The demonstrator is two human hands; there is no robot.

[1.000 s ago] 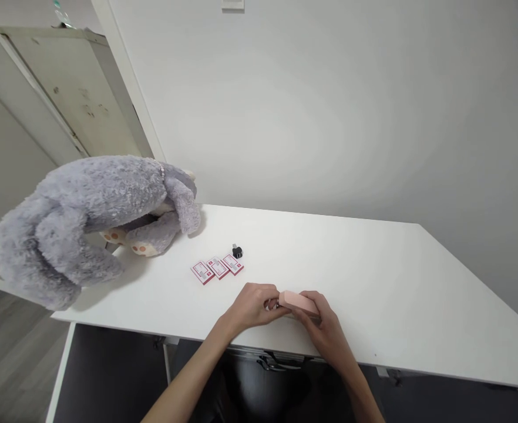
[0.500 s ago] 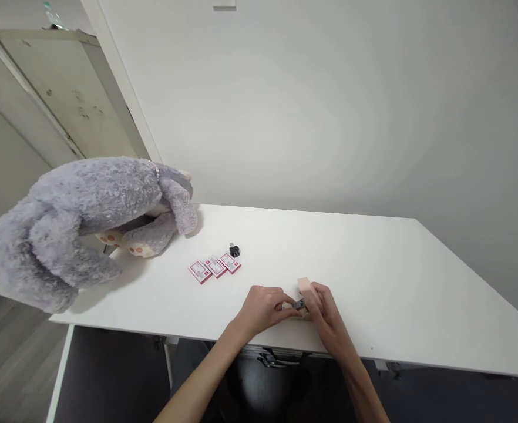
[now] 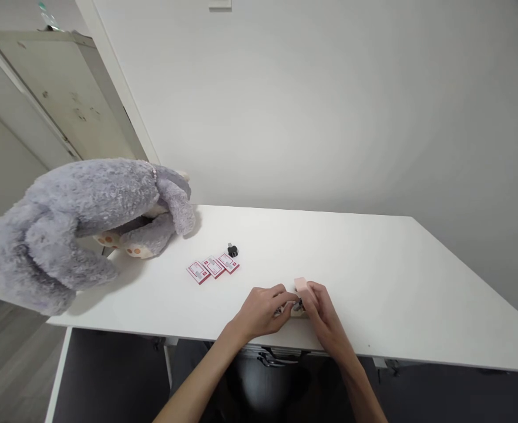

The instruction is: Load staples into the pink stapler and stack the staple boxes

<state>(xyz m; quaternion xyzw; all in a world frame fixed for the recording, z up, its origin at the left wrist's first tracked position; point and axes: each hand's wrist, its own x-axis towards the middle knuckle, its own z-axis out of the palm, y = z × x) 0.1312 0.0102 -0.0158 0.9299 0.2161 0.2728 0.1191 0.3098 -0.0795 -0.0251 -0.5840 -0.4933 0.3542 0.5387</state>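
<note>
My right hand (image 3: 323, 308) is wrapped round a pale pink stapler (image 3: 303, 288), which stands low over the front of the white table. Its pink top part is tilted up, and grey metal shows between the top and the pale base. My left hand (image 3: 263, 309) is at the stapler's left side, thumb and fingers closed at the metal part. Something small and whitish shows between those fingers, but I cannot make out what it is. Farther left lie three small red-and-white boxes (image 3: 214, 267) in a slanting row. A small black object with a metal tab (image 3: 233, 251) is just behind them.
A large grey plush toy (image 3: 96, 197) slumps over the left end of the white table (image 3: 351, 252). A plain wall rises behind the table. Below the front edge is a black drawer handle (image 3: 276, 359). A worn cabinet (image 3: 56, 88) stands at the far left.
My left fingers have shifted at the stapler's metal part and are more curled now, covering more of it. My right hand keeps its hold. The view has shifted slightly.
</note>
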